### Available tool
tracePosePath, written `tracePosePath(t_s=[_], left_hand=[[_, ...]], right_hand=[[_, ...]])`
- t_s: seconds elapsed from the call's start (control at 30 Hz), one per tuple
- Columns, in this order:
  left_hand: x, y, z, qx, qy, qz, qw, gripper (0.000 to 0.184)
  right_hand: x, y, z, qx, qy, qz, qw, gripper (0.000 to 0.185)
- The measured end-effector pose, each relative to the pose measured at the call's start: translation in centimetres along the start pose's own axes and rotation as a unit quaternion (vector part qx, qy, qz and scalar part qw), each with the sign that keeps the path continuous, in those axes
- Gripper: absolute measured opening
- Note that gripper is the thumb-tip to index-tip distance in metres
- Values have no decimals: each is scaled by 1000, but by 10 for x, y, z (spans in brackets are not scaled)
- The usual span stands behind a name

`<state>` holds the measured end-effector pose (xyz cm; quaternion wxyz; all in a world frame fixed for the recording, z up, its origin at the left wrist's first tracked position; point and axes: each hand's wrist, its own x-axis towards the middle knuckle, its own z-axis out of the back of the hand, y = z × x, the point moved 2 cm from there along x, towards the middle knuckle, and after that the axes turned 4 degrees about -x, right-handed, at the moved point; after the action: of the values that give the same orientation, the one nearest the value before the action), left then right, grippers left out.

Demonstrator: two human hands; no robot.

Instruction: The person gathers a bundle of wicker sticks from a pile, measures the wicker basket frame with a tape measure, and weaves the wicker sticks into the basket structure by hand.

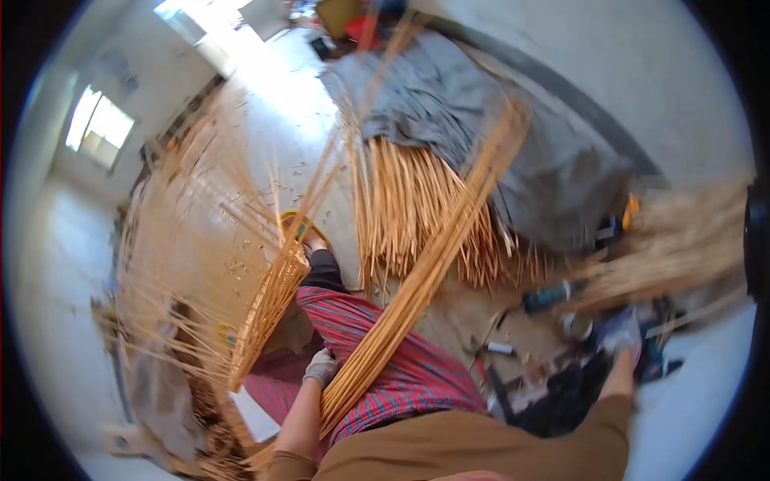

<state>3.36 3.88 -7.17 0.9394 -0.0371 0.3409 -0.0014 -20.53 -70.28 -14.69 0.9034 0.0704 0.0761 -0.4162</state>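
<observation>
My left hand point(321, 369), in a pale glove, is curled closed over the striped cloth point(353, 325) on my lap. What lies inside its fingers is hidden. A long bundle of wicker rods point(409, 301) slants across my lap close beside this hand and passes beneath my left forearm. Left of my leg stands a partly woven wicker basket point(269, 309) with long stakes fanning upward. My right hand point(623, 333), also gloved, reaches out to the right near dark cloth and tools. Motion smears its fingers.
A large pile of rods point(425, 204) lies ahead, partly under a grey cover point(433, 88). Another blurred bundle point(674, 248) sits at the right. A teal-handled tool point(553, 297) and black cloth point(561, 401) lie on the floor. A white board point(255, 417) rests by my left arm.
</observation>
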Motion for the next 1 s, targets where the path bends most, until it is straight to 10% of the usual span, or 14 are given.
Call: tracePosePath(t_s=[0.43, 0.57, 0.6, 0.67, 0.77, 0.9, 1.0], left_hand=[[0, 2, 15, -177, -6, -53, 983, 44], [-2, 15, 24, -289, -136, -77, 945, 43], [-19, 5, 44, -321, -194, -88, 923, 42], [-37, -3, 59, -351, -257, -104, 894, 45], [-38, -12, 59, -400, -357, -225, 814, 41], [-88, -41, 73, -655, -180, -332, 655, 27], [-105, -52, 66, -759, 62, -418, 495, 60]], right_hand=[[-194, -51, 121, -74, 211, -146, 964, 40], [-260, -62, 163, -94, 297, -240, 920, 41], [-233, -63, 159, -234, 360, -92, 898, 53], [-252, 41, 217, -151, 117, -175, 966, 81], [-239, 169, 254, 3, 257, 63, 964, 95], [-263, 328, 250, 194, 252, 392, 863, 114], [-298, 437, 223, 295, 215, 458, 810, 117]])
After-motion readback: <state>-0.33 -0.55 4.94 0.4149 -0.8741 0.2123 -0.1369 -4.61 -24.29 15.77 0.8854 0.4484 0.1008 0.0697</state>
